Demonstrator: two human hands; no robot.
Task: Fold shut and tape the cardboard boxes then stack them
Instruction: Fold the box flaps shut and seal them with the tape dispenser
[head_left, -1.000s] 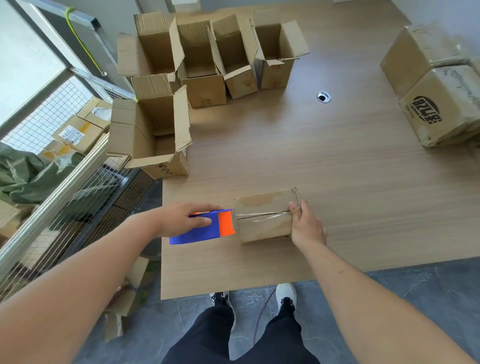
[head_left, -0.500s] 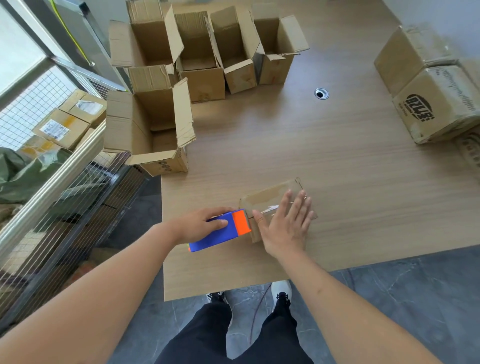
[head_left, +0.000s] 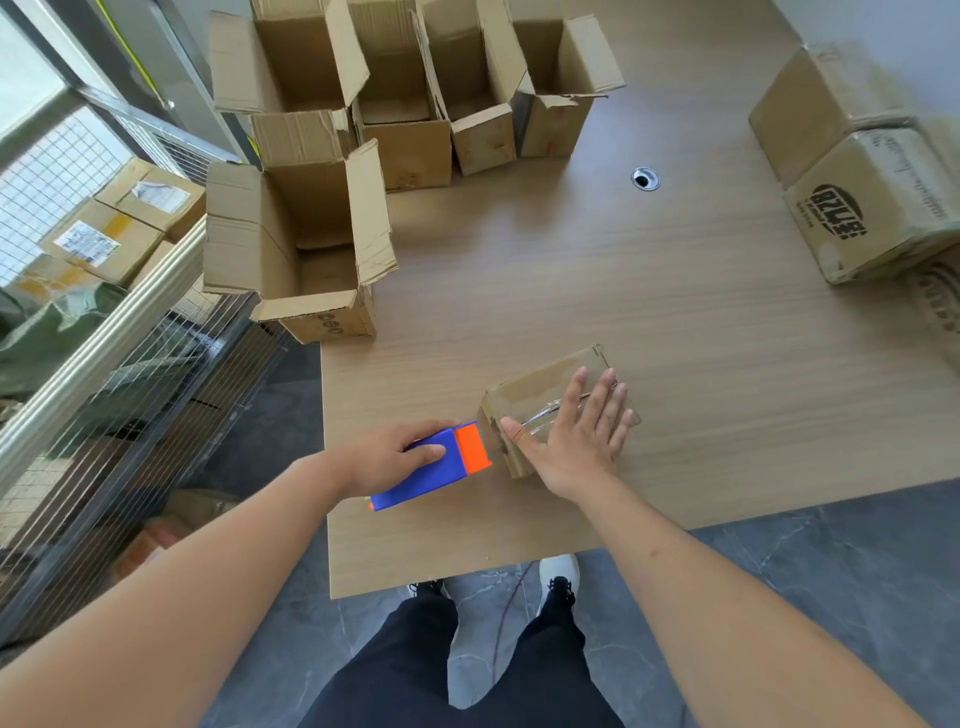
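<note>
A small closed cardboard box (head_left: 540, 387) lies near the table's front edge, with clear tape along its top seam. My right hand (head_left: 576, 434) lies flat on top of it, fingers spread. My left hand (head_left: 395, 454) grips a blue and orange tape dispenser (head_left: 441, 465), whose orange end touches the box's left side. Several open boxes (head_left: 311, 244) with raised flaps stand at the far left of the table. Two closed boxes (head_left: 872, 202) sit stacked at the far right.
The wooden table (head_left: 649, 296) has a round cable hole (head_left: 645, 179) in the middle back. A metal wire fence (head_left: 104, 364) runs along the left, with labelled parcels (head_left: 104, 239) behind it. My legs and shoes stand on grey floor below the table edge.
My right hand moved from the box's right end to lie flat on its top. The box turned slightly, and the dispenser stays at its left side.
</note>
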